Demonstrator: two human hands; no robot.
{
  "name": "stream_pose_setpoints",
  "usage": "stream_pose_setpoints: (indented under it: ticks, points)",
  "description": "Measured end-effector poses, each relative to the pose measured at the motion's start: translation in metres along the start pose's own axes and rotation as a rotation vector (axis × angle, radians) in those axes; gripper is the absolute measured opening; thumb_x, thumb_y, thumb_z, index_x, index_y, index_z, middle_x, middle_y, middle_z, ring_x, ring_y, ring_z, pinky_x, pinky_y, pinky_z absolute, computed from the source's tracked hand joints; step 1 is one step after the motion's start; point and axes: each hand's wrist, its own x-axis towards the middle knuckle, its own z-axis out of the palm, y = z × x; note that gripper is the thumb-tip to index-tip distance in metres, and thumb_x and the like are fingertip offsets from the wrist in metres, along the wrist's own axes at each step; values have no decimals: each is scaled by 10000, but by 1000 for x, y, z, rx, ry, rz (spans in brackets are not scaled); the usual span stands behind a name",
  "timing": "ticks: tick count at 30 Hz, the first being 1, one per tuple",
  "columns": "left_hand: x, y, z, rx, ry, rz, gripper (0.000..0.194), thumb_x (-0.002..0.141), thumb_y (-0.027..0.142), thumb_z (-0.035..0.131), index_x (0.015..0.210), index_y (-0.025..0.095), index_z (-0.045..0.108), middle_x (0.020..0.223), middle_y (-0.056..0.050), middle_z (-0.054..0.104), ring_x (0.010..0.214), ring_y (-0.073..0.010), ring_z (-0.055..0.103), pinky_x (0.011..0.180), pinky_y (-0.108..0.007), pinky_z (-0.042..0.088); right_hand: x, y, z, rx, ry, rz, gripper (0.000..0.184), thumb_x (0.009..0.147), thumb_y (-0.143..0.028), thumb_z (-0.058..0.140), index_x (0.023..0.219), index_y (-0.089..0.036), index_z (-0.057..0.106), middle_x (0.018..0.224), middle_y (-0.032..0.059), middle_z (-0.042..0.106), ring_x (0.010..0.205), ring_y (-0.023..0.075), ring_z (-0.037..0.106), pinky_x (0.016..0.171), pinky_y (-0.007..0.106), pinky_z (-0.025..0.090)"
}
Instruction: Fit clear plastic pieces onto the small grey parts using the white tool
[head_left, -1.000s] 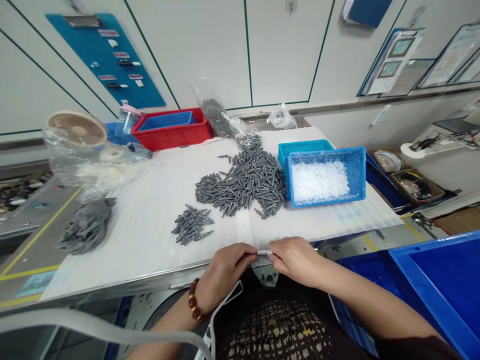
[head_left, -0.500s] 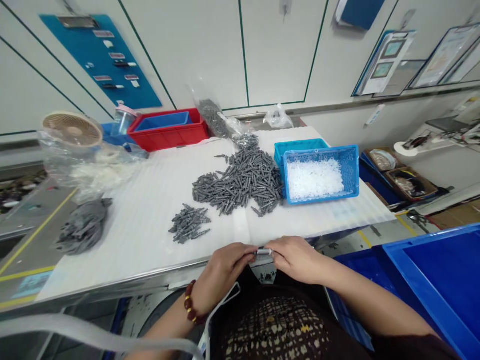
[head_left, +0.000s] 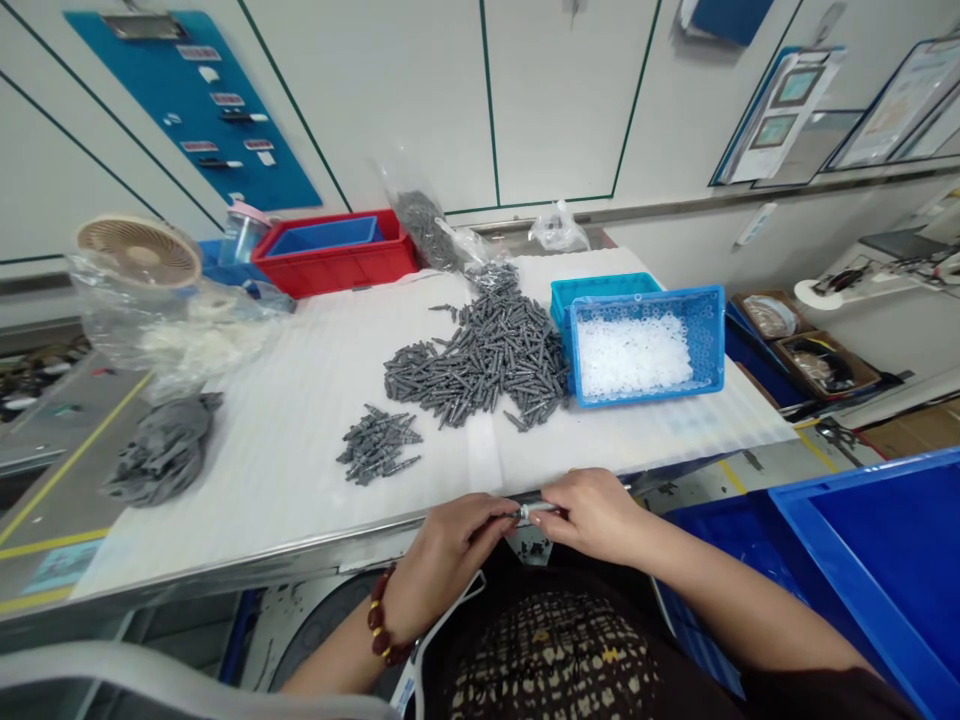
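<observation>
Holding: a pale cylindrical part (head_left: 538, 511), pinched from both sides, its details too small to make out.

Left hand (head_left: 442, 558): grasping one end of the part with curled fingers; a red bead bracelet (head_left: 379, 630) circles the wrist.

Right hand (head_left: 592, 517): grasping the other end, fingertips almost meeting those of the left hand.

Part's place: in the air at the near edge of the tabletop (head_left: 285, 480), just above its steel rim (head_left: 247, 565), in front of the person's dark patterned top (head_left: 551, 650).

Tabletop: spread with a white ribbed foam sheet (head_left: 300, 440).

Nearest pieces: a small heap of grey pins (head_left: 375, 447) on the sheet, ahead of the hands and well apart from them.

Larger heap: more grey pins (head_left: 480, 360), lying just beside a blue crate (head_left: 646, 300) filled with translucent white rings (head_left: 634, 355).

Behind that crate: a teal crate (head_left: 600, 288), partly covered by it.

Far edge: a red crate (head_left: 330, 275) holding a blue tray (head_left: 322, 236), and a plastic bag of grey pins (head_left: 424, 230).

Left end: a small fan (head_left: 139, 250) wrapped in clear plastic.

Beside the person's right arm: a large blue crate (head_left: 862, 560).
</observation>
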Motion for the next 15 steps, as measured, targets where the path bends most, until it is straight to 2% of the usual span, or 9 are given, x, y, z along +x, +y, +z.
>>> stream_pose_setpoints:
  ticks: [9,15]
  points:
    - [2,0,3,32,37,52,212,903,250,472,959,164,658,829,-61,713,738,-138,672,703,-218,542,3,-2,2,-12,14,119,418,811,-554,537,667,-180,656,656,52,657,626,181,582,528,245,258]
    - [2,-11,-4,102,48,36,185,893,221,490,975,179,650,837,-42,712,751,-129,668,699,-198,531,7,5,6,16,27,172,316,798,-472,559,670,-186,599,642,40,619,632,184,557,541,246,290]
